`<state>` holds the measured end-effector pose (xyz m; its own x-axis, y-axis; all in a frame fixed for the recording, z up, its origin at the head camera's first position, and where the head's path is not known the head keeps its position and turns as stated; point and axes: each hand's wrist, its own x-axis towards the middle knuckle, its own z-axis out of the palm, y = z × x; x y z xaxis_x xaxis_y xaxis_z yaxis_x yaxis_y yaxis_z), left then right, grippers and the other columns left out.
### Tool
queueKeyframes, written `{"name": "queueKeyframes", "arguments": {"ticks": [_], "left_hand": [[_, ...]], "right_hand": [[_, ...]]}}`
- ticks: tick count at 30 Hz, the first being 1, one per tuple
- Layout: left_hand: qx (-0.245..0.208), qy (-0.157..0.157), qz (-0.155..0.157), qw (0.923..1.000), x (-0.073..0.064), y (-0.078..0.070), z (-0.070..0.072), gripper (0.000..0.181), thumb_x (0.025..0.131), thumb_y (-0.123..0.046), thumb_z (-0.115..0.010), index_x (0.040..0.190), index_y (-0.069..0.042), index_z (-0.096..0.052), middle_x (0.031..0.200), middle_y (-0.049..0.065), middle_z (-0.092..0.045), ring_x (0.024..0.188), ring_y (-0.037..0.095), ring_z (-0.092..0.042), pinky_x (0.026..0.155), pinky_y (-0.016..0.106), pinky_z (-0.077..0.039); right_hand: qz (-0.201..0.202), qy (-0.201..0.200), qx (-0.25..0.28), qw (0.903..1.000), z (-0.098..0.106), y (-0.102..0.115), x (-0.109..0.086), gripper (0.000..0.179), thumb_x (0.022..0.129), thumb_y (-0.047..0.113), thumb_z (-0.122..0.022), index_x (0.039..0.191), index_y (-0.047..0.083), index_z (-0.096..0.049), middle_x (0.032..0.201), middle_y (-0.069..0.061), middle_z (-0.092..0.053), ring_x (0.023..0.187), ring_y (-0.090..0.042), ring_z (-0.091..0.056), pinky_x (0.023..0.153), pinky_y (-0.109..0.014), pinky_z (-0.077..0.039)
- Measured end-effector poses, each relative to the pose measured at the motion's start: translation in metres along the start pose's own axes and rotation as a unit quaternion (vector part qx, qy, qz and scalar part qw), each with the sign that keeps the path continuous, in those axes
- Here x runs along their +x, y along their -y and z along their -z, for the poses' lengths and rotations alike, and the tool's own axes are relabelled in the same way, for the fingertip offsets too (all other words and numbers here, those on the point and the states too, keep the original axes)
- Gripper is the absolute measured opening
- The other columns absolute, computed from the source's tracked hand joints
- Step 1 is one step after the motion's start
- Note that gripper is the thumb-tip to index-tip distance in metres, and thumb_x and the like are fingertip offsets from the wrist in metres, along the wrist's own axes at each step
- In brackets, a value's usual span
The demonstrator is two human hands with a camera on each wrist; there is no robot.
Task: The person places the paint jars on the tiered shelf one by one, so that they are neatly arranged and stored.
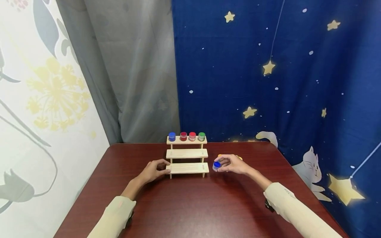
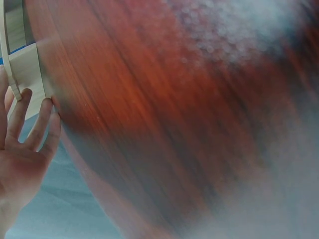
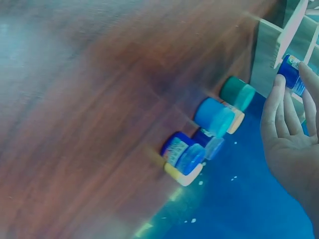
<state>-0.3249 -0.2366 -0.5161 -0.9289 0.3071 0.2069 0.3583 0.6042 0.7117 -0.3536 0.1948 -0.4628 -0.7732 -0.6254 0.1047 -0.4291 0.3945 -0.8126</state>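
A three-tier wooden stand [image 1: 187, 168] rests on the table. My left hand [image 1: 154, 170] holds the left end of its lowest step, thumb in front and fingers farther back. In the left wrist view the fingers [image 2: 37, 132] reach along that end board. To the right of the stand, my right hand [image 1: 233, 164] pinches a small blue paint jar [image 1: 216, 167] between thumb and fingertips, close to the lowest step's right end. The right wrist view shows the same blue jar [image 3: 292, 74] at the fingertips. On the top tier are a blue jar [image 1: 172, 137], a dark red one, a red one and a green one.
More paint jars stand beyond my right hand, mostly hidden in the head view. The right wrist view shows a green jar [image 3: 237, 93], a light blue jar [image 3: 214, 117], a dark blue jar [image 3: 182, 153] and others. Curtains hang behind the dark red table [image 1: 184, 205].
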Motion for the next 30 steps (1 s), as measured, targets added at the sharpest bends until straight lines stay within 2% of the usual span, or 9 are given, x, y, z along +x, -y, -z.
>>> {"name": "queueKeyframes", "arguments": {"ticks": [2, 13, 17, 21, 26, 30], "left_hand": [[0.005, -0.002, 0.0, 1.0, 0.001, 0.0, 0.0, 0.028, 0.092, -0.026, -0.082, 0.117, -0.016, -0.074, 0.104, 0.002, -0.076, 0.095, 0.016, -0.071, 0.084, 0.039, -0.057], [0.012, -0.003, 0.009, 0.9999, 0.002, -0.003, -0.001, 0.03, 0.092, -0.027, -0.082, 0.119, -0.016, -0.074, 0.107, 0.003, -0.076, 0.097, 0.017, -0.07, 0.087, 0.041, -0.057], [0.005, -0.002, 0.006, 1.0, 0.002, -0.003, -0.001, 0.03, 0.092, -0.026, -0.082, 0.119, -0.015, -0.074, 0.107, 0.004, -0.076, 0.097, 0.019, -0.07, 0.088, 0.043, -0.057], [0.004, -0.001, -0.005, 1.0, 0.002, -0.002, -0.001, 0.03, 0.093, -0.028, -0.081, 0.119, -0.015, -0.074, 0.109, 0.005, -0.076, 0.099, 0.021, -0.071, 0.088, 0.046, -0.057], [0.007, -0.005, -0.005, 0.9999, 0.001, 0.0, -0.001, 0.031, 0.092, -0.028, -0.082, 0.119, -0.016, -0.074, 0.107, 0.004, -0.076, 0.098, 0.02, -0.071, 0.088, 0.045, -0.057], [0.008, -0.006, -0.002, 1.0, 0.0, 0.0, -0.001, 0.03, 0.092, -0.028, -0.082, 0.119, -0.016, -0.074, 0.106, 0.004, -0.075, 0.097, 0.02, -0.071, 0.088, 0.045, -0.057]], "right_hand": [[0.008, -0.005, -0.011, 0.9999, 0.0, 0.003, 0.004, 0.037, 0.09, 0.005, -0.081, 0.124, -0.003, -0.069, 0.118, -0.026, -0.071, 0.107, -0.039, -0.072, 0.085, -0.033, -0.06], [0.004, -0.019, -0.052, 0.9984, -0.008, 0.029, 0.033, 0.037, 0.09, 0.012, -0.083, 0.125, 0.003, -0.071, 0.113, -0.015, -0.076, 0.101, -0.025, -0.075, 0.083, -0.033, -0.06], [0.003, -0.018, -0.051, 0.9985, -0.015, 0.035, 0.046, 0.038, 0.091, 0.014, -0.083, 0.126, 0.006, -0.071, 0.112, -0.012, -0.077, 0.097, -0.019, -0.074, 0.075, -0.036, -0.061], [0.009, -0.014, -0.045, 0.9989, -0.023, 0.038, 0.059, 0.039, 0.091, 0.016, -0.083, 0.127, 0.007, -0.07, 0.112, -0.012, -0.077, 0.095, -0.019, -0.075, 0.067, -0.036, -0.061], [0.02, -0.025, -0.05, 0.9982, -0.031, 0.045, 0.071, 0.04, 0.09, 0.017, -0.084, 0.127, 0.008, -0.071, 0.113, -0.013, -0.076, 0.102, -0.023, -0.075, 0.072, -0.031, -0.06], [0.029, -0.029, -0.056, 0.9976, -0.037, 0.051, 0.08, 0.04, 0.09, 0.018, -0.084, 0.127, 0.009, -0.072, 0.113, -0.012, -0.077, 0.103, -0.023, -0.074, 0.077, -0.032, -0.06]]}}
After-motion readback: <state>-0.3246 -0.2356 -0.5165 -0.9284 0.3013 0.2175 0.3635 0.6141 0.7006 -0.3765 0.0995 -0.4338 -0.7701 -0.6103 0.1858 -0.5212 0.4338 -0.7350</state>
